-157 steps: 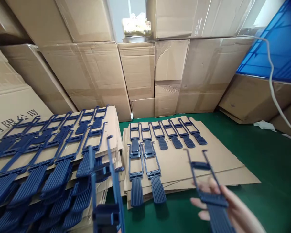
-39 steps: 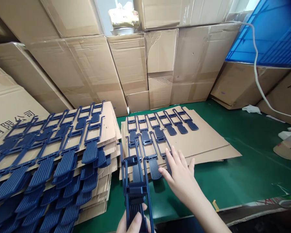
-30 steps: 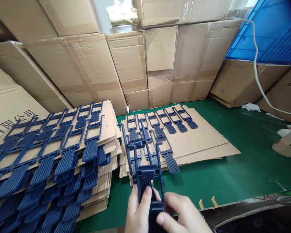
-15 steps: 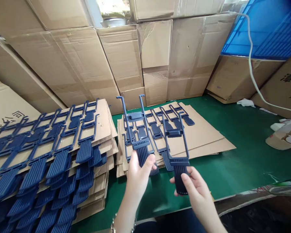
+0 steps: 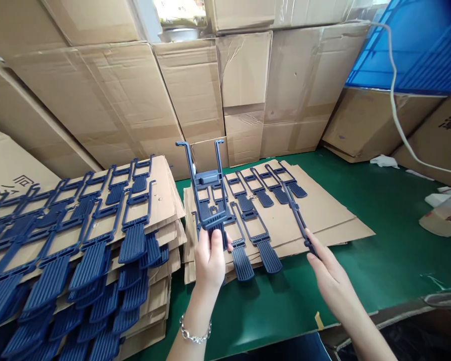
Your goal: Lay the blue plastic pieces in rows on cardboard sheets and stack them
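Note:
My left hand [image 5: 209,258] is closed round the ribbed handle of a dark blue plastic frame part [image 5: 206,190], held upright above the cardboard sheet [image 5: 323,215]. My right hand [image 5: 328,273] grips a second blue part [image 5: 296,215] by its handle, seen edge-on and tilted over the sheet's right half. Several more blue parts [image 5: 253,235] lie in two rows on that sheet.
A stack of cardboard layers [image 5: 165,200] with several blue parts [image 5: 93,250] fills the left. Cardboard boxes [image 5: 195,90] wall the back. A blue crate [image 5: 413,50] and a white cable [image 5: 398,115] are at the right. The table has a green surface [image 5: 391,240].
Both hands split a pair of parts, one in each. My right hand then swung its part out to the right and turned it edge-on, over the sheet.

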`<move>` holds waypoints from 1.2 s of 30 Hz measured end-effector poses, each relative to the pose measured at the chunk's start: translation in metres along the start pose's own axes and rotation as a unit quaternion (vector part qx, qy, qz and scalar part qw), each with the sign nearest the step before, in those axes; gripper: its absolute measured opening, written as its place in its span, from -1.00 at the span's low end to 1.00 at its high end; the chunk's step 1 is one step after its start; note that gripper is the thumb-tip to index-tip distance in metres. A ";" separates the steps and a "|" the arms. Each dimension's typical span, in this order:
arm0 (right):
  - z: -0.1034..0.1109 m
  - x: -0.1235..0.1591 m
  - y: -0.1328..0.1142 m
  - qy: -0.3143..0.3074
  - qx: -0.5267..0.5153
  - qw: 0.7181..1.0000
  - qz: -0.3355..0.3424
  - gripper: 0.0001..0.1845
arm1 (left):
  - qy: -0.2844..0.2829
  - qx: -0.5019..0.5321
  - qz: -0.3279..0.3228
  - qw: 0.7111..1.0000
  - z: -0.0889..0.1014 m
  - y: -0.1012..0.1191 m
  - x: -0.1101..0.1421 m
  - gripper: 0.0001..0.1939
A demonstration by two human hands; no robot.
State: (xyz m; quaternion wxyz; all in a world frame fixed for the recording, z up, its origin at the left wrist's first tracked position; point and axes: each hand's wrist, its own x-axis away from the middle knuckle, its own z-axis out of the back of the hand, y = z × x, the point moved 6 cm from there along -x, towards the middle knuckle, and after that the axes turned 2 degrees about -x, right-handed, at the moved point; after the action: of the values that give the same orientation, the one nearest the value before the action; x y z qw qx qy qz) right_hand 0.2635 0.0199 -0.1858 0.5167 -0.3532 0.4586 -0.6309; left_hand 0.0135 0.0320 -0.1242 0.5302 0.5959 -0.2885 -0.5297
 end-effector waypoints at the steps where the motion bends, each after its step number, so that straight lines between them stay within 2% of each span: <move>1: 0.001 -0.004 -0.003 0.009 0.086 0.996 0.027 -0.46 | 0.001 0.007 -0.013 1.000 0.001 -0.002 0.000 -0.73; 3: 0.000 -0.010 -0.008 0.006 0.213 0.976 0.053 -0.47 | 0.003 0.016 -0.036 0.999 0.002 -0.004 0.001 -0.71; 6: -0.004 -0.016 -0.013 0.001 0.298 0.951 0.079 -0.51 | 0.020 0.012 -0.058 0.998 0.005 -0.004 0.003 -0.69; 9: -0.010 -0.018 -0.012 0.003 0.331 0.939 0.091 -0.55 | 0.028 0.004 -0.069 0.997 0.008 -0.005 0.005 -0.70; 13: -0.017 -0.020 -0.012 0.013 0.361 0.924 0.124 -0.55 | 0.008 0.006 -0.075 0.997 0.009 -0.005 0.007 -0.70; 18: -0.026 -0.022 -0.014 -0.007 0.382 0.914 0.135 -0.53 | 0.006 -0.013 -0.049 0.999 0.008 -0.002 0.007 -0.67; 24: -0.033 -0.020 -0.017 -0.016 0.398 0.908 0.133 -0.53 | -0.056 -0.046 -0.045 0.996 0.000 0.001 0.008 -0.66; 29: -0.031 -0.019 -0.023 -0.027 0.390 0.912 0.122 -0.52 | -0.090 0.020 0.024 0.995 -0.007 0.008 0.014 -0.63; 32: -0.017 -0.010 -0.036 0.002 0.329 0.935 0.132 -0.53 | -0.080 0.098 0.087 0.988 -0.012 0.012 0.027 -0.66; 34: -0.011 0.003 -0.045 -0.011 0.220 0.965 0.141 -0.55 | -0.130 0.162 0.166 0.964 -0.027 0.009 0.044 -0.66; 36: -0.017 0.023 -0.049 -0.099 0.056 0.984 0.139 -0.55 | -0.230 0.225 0.258 0.911 -0.053 0.005 0.070 -0.60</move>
State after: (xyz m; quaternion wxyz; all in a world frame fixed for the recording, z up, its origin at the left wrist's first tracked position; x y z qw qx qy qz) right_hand 0.2268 0.0036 -0.1454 0.6615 -0.3172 0.4132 -0.5395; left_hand 0.0834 -0.0148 -0.1490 0.4190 0.4660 -0.6580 -0.4175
